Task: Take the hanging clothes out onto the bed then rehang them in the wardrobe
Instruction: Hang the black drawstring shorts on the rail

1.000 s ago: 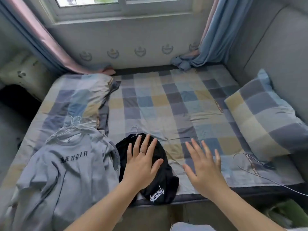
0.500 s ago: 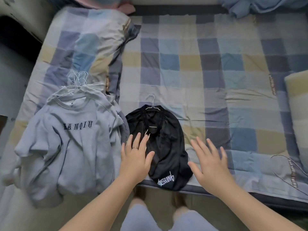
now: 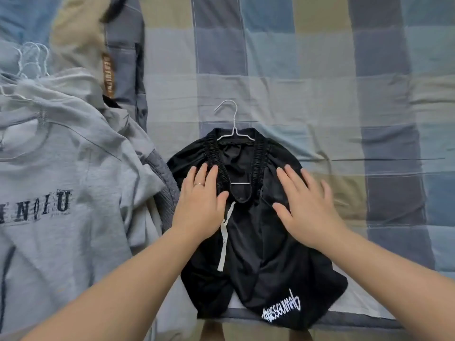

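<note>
Both hands lie flat, fingers straight and a little spread, gripping nothing. The left hand point(image 3: 200, 200) rests palm-down on the left half of the black shorts point(image 3: 258, 254), its fingertips at the gathered elastic waistband; a thin ring point(image 3: 199, 184) sits on one finger. The right hand point(image 3: 307, 207) rests on the right half of the same garment, its fingers pointing far and left.

The shorts lie on the checked bed point(image 3: 320, 94) at its near edge, on one white wire hanger point(image 3: 234, 129) whose hook points to the far side. One white drawstring point(image 3: 225, 232) trails down the front. White script is printed at the near right hem point(image 3: 282, 307), upside-down and hard to read.

To the left, touching the shorts' side, lies one grey T-shirt point(image 3: 73, 193) printed with dark letters, "NOIU" being the part in view. A darker grey ribbed cloth point(image 3: 165, 183) pokes out beneath it. At its far end is a bunch of white hanger hooks point(image 3: 29, 57), at least three. A brown label point(image 3: 108, 75) on the folded checked quilt point(image 3: 123, 45) carries lettering too blurred to read.
</note>
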Demonstrator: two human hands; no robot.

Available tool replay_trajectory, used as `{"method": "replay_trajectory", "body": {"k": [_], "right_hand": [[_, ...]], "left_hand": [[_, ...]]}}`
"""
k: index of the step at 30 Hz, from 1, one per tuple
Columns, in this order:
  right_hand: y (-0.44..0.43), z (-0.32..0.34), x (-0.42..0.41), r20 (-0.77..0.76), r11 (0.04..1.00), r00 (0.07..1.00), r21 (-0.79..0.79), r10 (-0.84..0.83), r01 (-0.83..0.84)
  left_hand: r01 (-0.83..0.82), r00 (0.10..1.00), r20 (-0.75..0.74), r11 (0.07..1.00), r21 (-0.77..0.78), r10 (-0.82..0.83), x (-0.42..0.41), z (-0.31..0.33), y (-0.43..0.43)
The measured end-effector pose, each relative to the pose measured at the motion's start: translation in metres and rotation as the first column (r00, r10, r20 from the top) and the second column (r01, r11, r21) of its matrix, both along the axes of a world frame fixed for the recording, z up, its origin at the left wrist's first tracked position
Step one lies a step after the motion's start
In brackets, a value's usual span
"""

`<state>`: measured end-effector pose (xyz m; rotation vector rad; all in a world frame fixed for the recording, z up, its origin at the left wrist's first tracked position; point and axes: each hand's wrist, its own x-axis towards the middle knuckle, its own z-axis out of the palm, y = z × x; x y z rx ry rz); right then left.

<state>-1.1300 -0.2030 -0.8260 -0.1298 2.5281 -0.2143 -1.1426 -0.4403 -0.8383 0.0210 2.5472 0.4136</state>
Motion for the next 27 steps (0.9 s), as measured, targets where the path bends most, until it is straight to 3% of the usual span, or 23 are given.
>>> {"method": "replay_trajectory", "body": {"k": [7, 13, 18, 27], "right_hand": [[-0.015, -0.103, -0.065, -0.025, 0.999, 0.999, 0.011, -0.046, 0.047], [-0.009, -0.136, -0.083, 0.054, 0.999, 0.998, 0.006, -0.043, 0.043], [-0.004, -0.126, -0.082, 0.056, 0.99, 0.994, -0.099, -0.09, 0.095], [0.03, -0.039, -0.071, 0.114, 0.946, 0.978, -0.257, -0.174, 0.198]], "left_hand": [[0.005, 0.996, -0.086, 0.996, -0.087, -0.013, -0.075, -0.089, -0.016], [-0.21, 0.978, -0.012, 0.97, -0.12, 0.21, -0.11, -0.116, -0.021], [-0.234, 0.968, 0.084, 0.972, -0.015, 0.235, -0.109, -0.108, -0.021], [-0.184, 0.983, 0.022, 0.962, 0.202, 0.183, -0.063, -0.017, -0.016]]}}
